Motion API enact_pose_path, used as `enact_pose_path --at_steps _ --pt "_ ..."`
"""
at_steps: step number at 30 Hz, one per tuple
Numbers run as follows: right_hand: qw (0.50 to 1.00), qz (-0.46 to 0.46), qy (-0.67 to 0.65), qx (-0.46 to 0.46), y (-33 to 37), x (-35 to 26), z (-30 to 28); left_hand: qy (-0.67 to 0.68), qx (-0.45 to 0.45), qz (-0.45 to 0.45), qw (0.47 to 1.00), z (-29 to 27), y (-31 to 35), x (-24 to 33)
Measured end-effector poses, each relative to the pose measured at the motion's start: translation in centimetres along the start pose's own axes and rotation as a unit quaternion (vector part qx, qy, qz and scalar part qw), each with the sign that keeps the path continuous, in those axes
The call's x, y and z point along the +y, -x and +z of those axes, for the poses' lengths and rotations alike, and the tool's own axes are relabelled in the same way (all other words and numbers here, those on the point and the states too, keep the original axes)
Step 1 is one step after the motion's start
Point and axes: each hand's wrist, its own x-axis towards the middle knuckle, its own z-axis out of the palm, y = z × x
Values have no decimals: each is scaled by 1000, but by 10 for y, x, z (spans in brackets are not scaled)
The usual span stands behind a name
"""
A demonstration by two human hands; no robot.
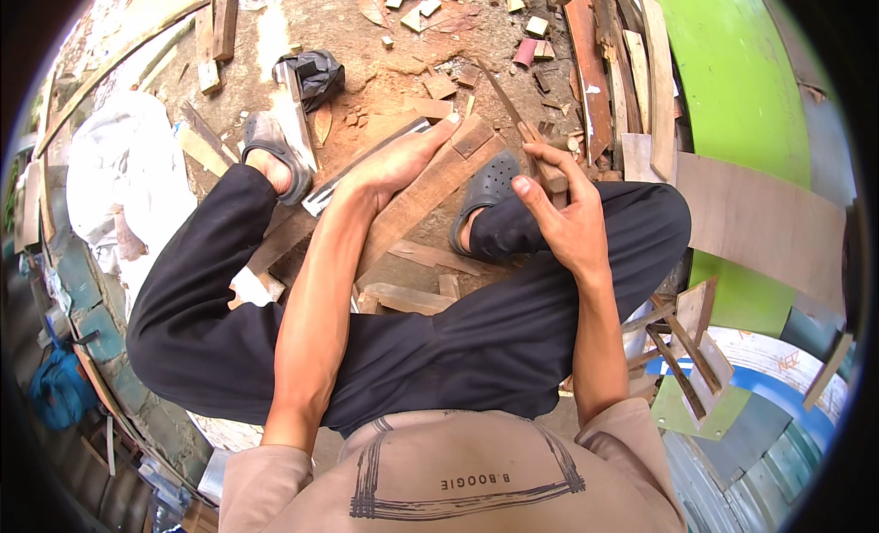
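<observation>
My left hand [398, 171] presses down on a brown wooden plank [423, 196], which lies slantwise between my feet. Its fingers curl over the plank's far-left side, partly hidden, and the thumb points toward the plank's far end. Near that end a dark line [461, 152] crosses the wood. In my right hand [572, 217] is the wooden handle [550, 176] of a handsaw, with fingers and thumb around it. The saw's thin dark blade [502, 95] is seen nearly edge-on and points away to the upper left, just beyond the plank's end.
Wood offcuts [417, 9] lie scattered on the dirt ground ahead. Long boards [657, 84] lean beside a green panel [742, 75] on the right. White sacking [128, 176] and a black plastic bag [316, 78] lie to the left. My clogs [485, 190] flank the plank.
</observation>
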Motion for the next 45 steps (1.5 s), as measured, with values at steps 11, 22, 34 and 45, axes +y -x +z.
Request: enact_pose_path --at_steps 11,22,34,45 --pt "984 64 -159 -53 -7 35 3 3 -144 -111 983 27 7 5" --pt "975 -18 -219 15 -3 23 12 -353 -94 102 925 18 14 5" --pt "976 43 -200 78 -12 26 13 -492 6 165 855 15 28 14" --pt "992 38 -46 113 -13 35 15 -559 122 65 818 -80 -27 -75"
